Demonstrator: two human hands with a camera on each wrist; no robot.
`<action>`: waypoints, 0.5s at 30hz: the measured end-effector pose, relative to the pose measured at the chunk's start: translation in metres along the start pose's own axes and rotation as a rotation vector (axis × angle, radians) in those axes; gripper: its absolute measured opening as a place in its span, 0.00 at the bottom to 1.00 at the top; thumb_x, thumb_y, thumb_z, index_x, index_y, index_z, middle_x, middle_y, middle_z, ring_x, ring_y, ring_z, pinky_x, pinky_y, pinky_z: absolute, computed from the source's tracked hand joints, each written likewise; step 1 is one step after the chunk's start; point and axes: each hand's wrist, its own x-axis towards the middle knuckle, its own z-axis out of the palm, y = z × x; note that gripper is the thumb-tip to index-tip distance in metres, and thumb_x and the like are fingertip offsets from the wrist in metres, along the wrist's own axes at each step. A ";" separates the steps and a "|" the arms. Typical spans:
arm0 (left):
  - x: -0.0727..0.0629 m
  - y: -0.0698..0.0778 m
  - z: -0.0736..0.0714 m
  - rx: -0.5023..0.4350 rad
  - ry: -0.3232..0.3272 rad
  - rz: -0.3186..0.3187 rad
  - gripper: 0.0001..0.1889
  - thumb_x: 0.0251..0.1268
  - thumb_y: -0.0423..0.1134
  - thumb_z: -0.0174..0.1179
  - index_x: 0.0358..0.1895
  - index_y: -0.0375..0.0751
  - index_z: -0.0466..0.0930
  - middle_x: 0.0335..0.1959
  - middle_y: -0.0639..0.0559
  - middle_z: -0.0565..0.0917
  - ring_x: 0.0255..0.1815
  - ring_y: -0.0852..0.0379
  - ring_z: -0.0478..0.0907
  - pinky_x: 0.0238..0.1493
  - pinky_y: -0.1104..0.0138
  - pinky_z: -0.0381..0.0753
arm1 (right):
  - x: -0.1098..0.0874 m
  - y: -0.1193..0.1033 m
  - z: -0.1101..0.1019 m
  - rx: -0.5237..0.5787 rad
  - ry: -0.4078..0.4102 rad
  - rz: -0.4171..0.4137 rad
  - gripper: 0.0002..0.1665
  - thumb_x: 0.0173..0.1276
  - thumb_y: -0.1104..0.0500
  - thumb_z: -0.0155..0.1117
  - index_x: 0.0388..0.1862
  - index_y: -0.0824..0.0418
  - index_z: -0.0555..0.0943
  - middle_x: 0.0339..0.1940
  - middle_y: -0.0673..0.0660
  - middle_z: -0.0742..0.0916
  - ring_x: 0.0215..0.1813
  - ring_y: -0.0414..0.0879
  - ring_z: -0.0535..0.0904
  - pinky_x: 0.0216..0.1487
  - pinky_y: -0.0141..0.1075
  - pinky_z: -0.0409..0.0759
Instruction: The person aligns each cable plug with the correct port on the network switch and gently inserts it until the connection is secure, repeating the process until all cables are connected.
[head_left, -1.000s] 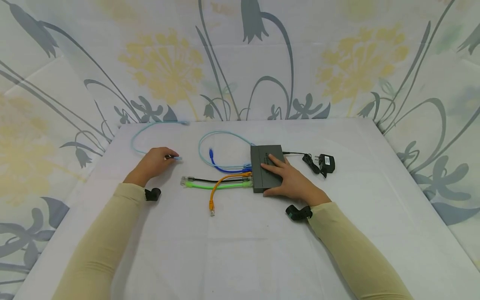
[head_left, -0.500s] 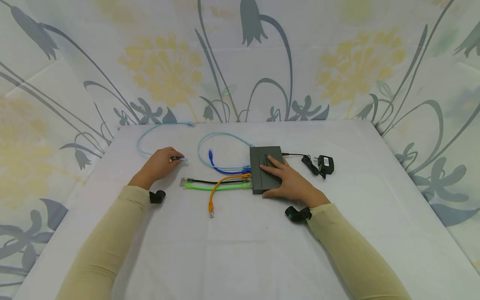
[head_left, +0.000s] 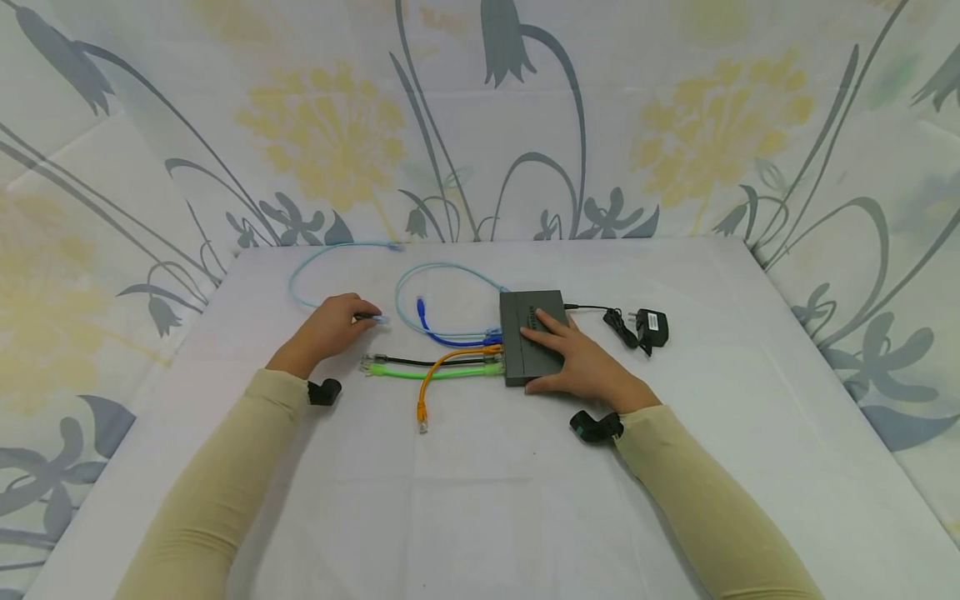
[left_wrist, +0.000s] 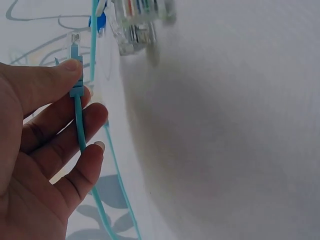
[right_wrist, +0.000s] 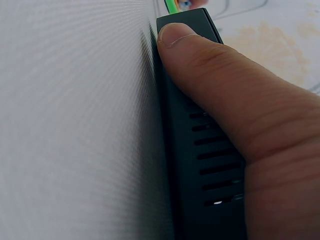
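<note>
Between thumb and fingers, my left hand [head_left: 333,327] pinches one plug end of a light blue Ethernet cable [left_wrist: 81,122]. Its clear tip points away from the hand in the left wrist view. The rest of that cable loops behind the hand to its other plug at the table's back edge. My right hand [head_left: 588,367] rests on a dark grey network switch [head_left: 513,337], fingers spread over the top. In the right wrist view, its straight thumb [right_wrist: 210,62] presses the vented side. Light blue, dark blue, orange, black and green Ethernet cables run from the switch's left side.
A black power adapter [head_left: 652,327] with a bundled cord lies right of the switch, its lead running to the switch. Free ends of the green cable [head_left: 412,375] and orange cable [head_left: 422,408] lie between the hands. A flowered cloth stands behind the white table.
My left hand has moved to the right, toward the switch, carrying the light blue plug. The cable's far end slid right along the back edge. My right hand has stayed on the switch.
</note>
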 end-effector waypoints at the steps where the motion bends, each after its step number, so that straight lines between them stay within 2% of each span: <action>1: 0.001 0.001 0.000 -0.002 -0.003 0.000 0.14 0.69 0.34 0.57 0.54 0.35 0.82 0.43 0.41 0.83 0.46 0.45 0.78 0.51 0.52 0.77 | 0.000 0.000 0.000 0.000 0.000 -0.001 0.55 0.50 0.30 0.71 0.76 0.36 0.58 0.82 0.47 0.48 0.79 0.68 0.36 0.70 0.67 0.55; 15: 0.009 0.017 0.004 -0.014 -0.024 0.025 0.14 0.70 0.36 0.57 0.55 0.35 0.82 0.44 0.42 0.83 0.48 0.46 0.80 0.51 0.53 0.79 | 0.000 0.001 0.000 -0.001 0.000 0.000 0.56 0.50 0.29 0.71 0.76 0.35 0.58 0.82 0.46 0.48 0.79 0.67 0.35 0.70 0.67 0.56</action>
